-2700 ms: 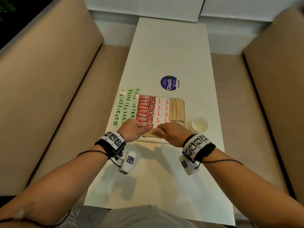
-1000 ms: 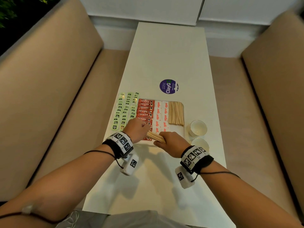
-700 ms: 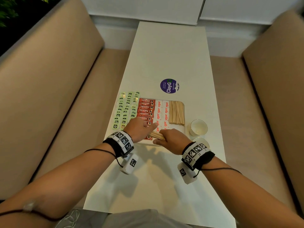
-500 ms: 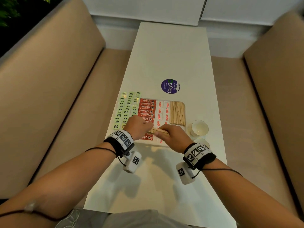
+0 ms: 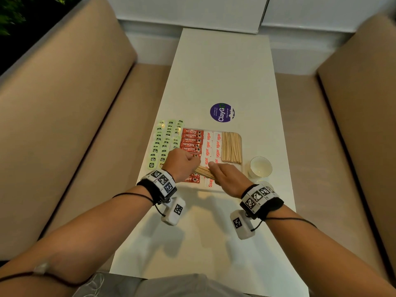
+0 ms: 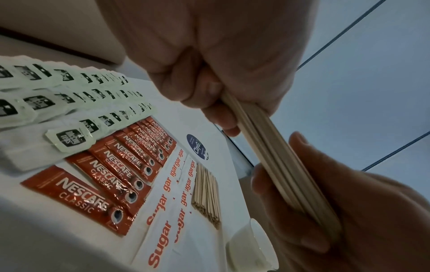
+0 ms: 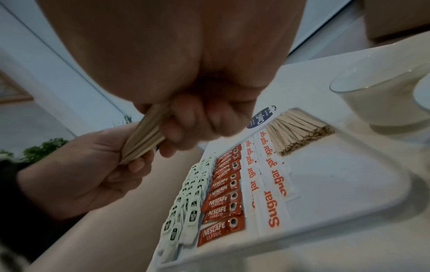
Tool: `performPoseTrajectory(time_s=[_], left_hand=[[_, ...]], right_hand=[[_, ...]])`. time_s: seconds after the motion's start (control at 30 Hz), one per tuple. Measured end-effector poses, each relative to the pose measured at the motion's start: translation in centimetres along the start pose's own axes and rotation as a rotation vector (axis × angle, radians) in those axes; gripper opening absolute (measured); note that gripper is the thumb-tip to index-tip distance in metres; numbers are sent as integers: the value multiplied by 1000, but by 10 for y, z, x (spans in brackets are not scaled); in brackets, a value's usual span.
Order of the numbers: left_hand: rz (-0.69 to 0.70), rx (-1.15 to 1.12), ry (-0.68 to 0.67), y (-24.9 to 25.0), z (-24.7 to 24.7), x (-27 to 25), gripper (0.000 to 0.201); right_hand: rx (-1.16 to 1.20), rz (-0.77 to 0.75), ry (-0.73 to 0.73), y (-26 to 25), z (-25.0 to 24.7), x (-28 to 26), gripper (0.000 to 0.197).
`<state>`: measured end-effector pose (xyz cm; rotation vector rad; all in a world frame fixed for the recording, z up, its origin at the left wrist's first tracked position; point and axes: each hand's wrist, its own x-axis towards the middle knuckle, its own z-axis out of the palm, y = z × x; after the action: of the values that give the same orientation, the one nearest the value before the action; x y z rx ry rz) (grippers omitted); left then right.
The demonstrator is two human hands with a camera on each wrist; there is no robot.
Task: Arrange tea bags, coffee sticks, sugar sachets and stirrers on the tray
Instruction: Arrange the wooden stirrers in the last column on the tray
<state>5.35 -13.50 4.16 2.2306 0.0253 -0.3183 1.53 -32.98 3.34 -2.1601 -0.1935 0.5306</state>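
A bundle of thin pale wooden stirrers (image 5: 204, 171) hangs above the near end of the white rectangular tray (image 5: 241, 138) — the left hand (image 5: 181, 162) has its fingers curled round one end, the right hand (image 5: 228, 177) round the other. Below lie red Nescafé coffee sticks (image 5: 191, 140), white sugar sachets (image 5: 211, 144) and a laid-out stack of wooden stirrers (image 5: 231, 147); pale green tea bags (image 5: 164, 142) lie to the left.

You've got: tea bags (image 5: 164, 143) pale green w/ black labels; coffee sticks (image 5: 192, 139) red, white lettering; sugar sachets (image 5: 212, 146) white, orange-red print; stirrers (image 5: 231, 147) light tan wood; tray (image 7: 349, 176) white; sticker (image 5: 222, 112) purple; wristbands (image 5: 160, 181) black-white squares.
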Motion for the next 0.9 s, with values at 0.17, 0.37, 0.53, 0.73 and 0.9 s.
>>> performPoseTrajectory(time_s=[0.17,0.37,0.53,0.73,0.9], left_hand=[[120,145,-152,0,-1,4,41],[202,234,-262,1,17,10,42],[123,226,-256,3,33,19,48],[185,271,-403,12,49,36,23],[223,294,-483,23,61,58,20]], right_hand=[[-94,23,-275,-6,-4,-9,47],[-91,53,-295,-1,18,-16,26],[13,150,-176,16,32,-18,31],[117,201,-195,29,30,-13,39],[0,248,-67,35,7,3,39]])
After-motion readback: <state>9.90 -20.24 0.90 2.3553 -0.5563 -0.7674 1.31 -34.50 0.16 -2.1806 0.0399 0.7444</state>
